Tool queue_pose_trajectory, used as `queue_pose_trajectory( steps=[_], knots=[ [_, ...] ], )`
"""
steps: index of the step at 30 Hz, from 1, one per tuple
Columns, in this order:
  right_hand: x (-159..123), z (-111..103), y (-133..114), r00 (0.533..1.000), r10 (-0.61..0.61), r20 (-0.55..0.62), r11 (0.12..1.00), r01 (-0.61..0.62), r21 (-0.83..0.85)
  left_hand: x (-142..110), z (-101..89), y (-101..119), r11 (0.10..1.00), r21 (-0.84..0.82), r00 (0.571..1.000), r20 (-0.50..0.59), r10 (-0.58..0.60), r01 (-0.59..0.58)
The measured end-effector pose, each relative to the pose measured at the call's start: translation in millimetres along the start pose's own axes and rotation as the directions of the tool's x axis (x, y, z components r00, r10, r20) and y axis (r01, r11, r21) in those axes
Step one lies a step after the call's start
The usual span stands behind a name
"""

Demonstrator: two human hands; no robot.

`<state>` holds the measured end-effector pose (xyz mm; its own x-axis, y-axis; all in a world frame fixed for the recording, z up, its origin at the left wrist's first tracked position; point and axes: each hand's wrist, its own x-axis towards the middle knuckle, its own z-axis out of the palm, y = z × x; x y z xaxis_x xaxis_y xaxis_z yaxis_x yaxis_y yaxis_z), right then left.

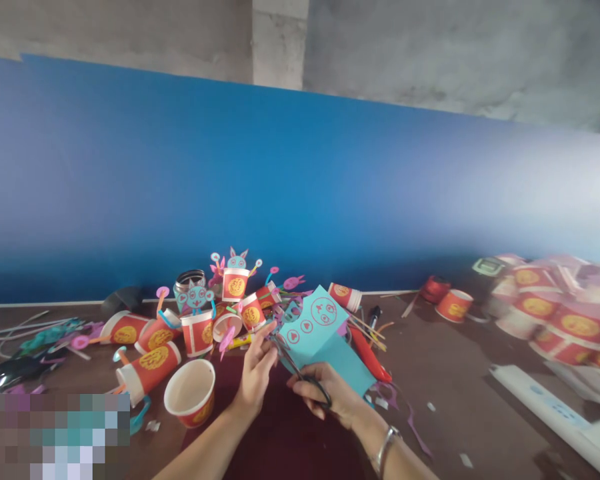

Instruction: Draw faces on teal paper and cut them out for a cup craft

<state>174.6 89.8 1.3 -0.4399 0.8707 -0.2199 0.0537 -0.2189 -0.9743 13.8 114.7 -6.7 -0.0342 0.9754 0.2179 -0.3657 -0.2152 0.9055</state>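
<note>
My left hand (pixel 259 363) pinches the left edge of a light blue sheet of paper (pixel 307 313). Red outlines are drawn on this sheet: a round face with ears and smaller circles with hearts. In my right hand (pixel 333 393) is a pair of scissors with black handles (pixel 324 393). Its blades point up and left, against the paper's edge close to my left fingertips. A second blue sheet (pixel 347 367) lies behind and below the drawn one. An open white-lined paper cup (pixel 190 390) stands left of my left forearm.
Several red cups with paper faces and arms, such as an upright one (pixel 236 285), crowd the back left. A red pen-like object (pixel 370 353) and thin sticks lie right of the paper. Stacked cups (pixel 555 307) and a white power strip (pixel 540 400) are at right.
</note>
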Motion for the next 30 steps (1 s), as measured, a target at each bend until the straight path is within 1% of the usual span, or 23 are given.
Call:
queue_pose_trajectory(
  steps=[3, 6, 9, 14, 18, 21, 25, 30],
  knots=[
    [-4.0, 3.3, -4.6, 0.999, 0.015, 0.05, 1.0, -0.016, 0.015, 1.0, -1.2, -4.0, 1.0, -0.002, 1.0, -0.016, 0.015, -0.015],
    [-6.5, 4.8, -7.3, 0.995, 0.057, 0.077, 0.998, -0.059, 0.025, 0.4, -2.9, -9.1, 0.998, 0.038, 0.999, -0.01, 0.044, -0.043],
    [-5.6, 4.3, -6.2, 0.996, 0.062, 0.061, 0.998, -0.062, 0.002, -2.1, -3.2, -12.2, 0.997, 0.062, 0.998, 0.039, 0.04, -0.043],
    [-2.1, 5.0, -4.6, 1.0, 0.015, 0.025, 0.999, -0.014, -0.046, -5.6, -0.7, -11.2, 0.999, 0.029, 0.991, 0.13, -0.028, 0.025],
    [-1.0, 6.7, -4.4, 1.0, -0.003, 0.021, 0.998, 0.004, -0.064, -5.3, 0.8, -9.2, 0.999, 0.034, 0.986, 0.16, -0.047, 0.042],
    [0.7, 6.8, -1.0, 1.0, -0.018, 0.008, 0.997, 0.018, -0.074, -5.5, 1.6, -8.1, 0.998, 0.013, 0.985, 0.162, -0.061, 0.059],
    [3.5, 6.6, 3.9, 0.999, -0.033, -0.011, 0.996, 0.032, -0.08, -6.8, 3.0, -6.8, 0.997, -0.034, 0.989, 0.128, -0.07, 0.075],
    [3.7, 7.3, 2.6, 0.999, -0.037, -0.01, 0.994, 0.036, -0.098, -6.3, 4.0, -6.1, 0.993, -0.065, 0.988, 0.119, -0.094, 0.102]
  ],
)
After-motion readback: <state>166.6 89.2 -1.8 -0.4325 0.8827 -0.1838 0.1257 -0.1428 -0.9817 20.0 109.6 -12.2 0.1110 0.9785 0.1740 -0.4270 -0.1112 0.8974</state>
